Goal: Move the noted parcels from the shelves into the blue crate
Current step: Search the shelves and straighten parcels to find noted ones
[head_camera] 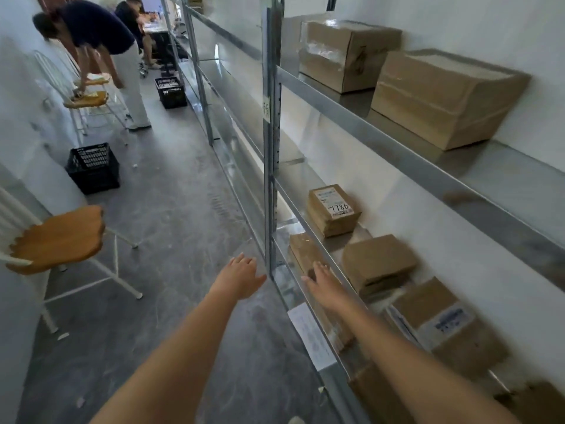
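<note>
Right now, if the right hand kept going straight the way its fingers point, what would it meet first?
Most likely the brown parcel on the lower shelf just beyond the fingertips of the right hand. The open hand already overlaps the parcel's near end in this view, though depth is unclear, so contact can't be confirmed.

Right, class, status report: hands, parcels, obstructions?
Left hand open, right hand open, both empty. Parcel marked 7786 on shelf. Upright post between hands.
</note>
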Tool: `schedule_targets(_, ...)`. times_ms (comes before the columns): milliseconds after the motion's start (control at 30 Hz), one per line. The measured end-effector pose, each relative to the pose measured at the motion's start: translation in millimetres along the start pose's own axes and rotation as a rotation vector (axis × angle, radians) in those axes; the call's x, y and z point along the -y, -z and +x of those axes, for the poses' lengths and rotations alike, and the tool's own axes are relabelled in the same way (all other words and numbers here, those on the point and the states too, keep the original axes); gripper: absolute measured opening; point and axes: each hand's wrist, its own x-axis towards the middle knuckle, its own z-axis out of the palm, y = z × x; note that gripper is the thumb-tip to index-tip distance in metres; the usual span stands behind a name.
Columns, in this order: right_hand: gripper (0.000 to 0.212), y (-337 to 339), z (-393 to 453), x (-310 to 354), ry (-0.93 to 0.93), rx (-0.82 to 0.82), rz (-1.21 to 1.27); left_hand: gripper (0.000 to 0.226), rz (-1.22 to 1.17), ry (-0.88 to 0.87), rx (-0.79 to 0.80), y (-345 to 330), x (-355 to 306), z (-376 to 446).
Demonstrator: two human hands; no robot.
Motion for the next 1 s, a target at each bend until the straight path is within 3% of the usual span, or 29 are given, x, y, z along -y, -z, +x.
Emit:
schedule_targets(233, 0.069, 60.8, 61.3, 19.1, -0.044, -0.187, 0.201, 0.056, -0.065, -0.232, -0.069, 57.8, -56.7, 116.0)
schedule_targets(333, 0.059, 77.4, 83.4, 16.9, -0.043, -0.372, 0.273, 0.046, -0.073, -0.414, -0.125, 78.9, -90.0, 159.7)
schedule_targets(467, 0.043, 95.4, 98.6, 2.7, -0.209, -0.636, 0.406, 0.041, -0.072, -0.616, -0.156, 93.6, -133.7, 209.6)
schedule_targets(600, 0.047, 98.3, 103.2, 6.0, -0.38, -0.736, 0.541, 0.037, -0.227, -0.66, -0.222, 101.5, -142.4, 240.4)
schedule_targets(667, 0.049, 94.6, 107.4, 11.8, -0.471, -0.75, 0.699, 0.043, -0.275, -0.612, -0.218, 99.8, -128.4, 263.7)
schedule_targets(767, 0.051, 83.0, 121.6, 16.8, -0.583, -0.802, 0.938, 0.048, -0.428, -0.383, -0.069, 90.4, -99.1, 299.7)
schedule_targets(867, 0.054, 71.0, 143.3, 19.7, -0.672, -0.836, 1.156, 0.04, -0.674, -0.222, 0.072, 90.4, -79.6, 321.6)
schedule_targets(1000, 0.043, 62.5, 169.3, 15.8, -0.623, -0.881, 1.369, 0.04, -0.851, -0.152, 0.301, 95.3, -74.1, 335.2)
